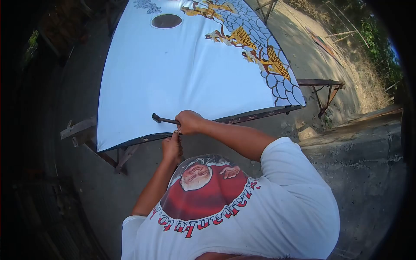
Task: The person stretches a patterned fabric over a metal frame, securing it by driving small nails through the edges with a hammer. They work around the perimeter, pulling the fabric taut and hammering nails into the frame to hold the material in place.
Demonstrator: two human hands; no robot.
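A white cloth [143,78] is stretched over a dark wooden frame [255,114], with its near edge just in front of my body. In my right hand [190,122] is a hammer [167,119], its handle lying across the cloth's near edge and its small dark head pointing left. Just below it, my left hand [172,148] is raised to the frame's edge with thumb and fingers pinched together. What sits between those fingertips is too small to make out. The fingertips are close under my right hand.
Painted golden-brown figures [271,63] and a net-like pattern run along the cloth's right side; a dark oval [166,21] lies farther up. Wooden trestles [323,82] support the frame at right and left [80,128]. A concrete wall [355,151] stands at right.
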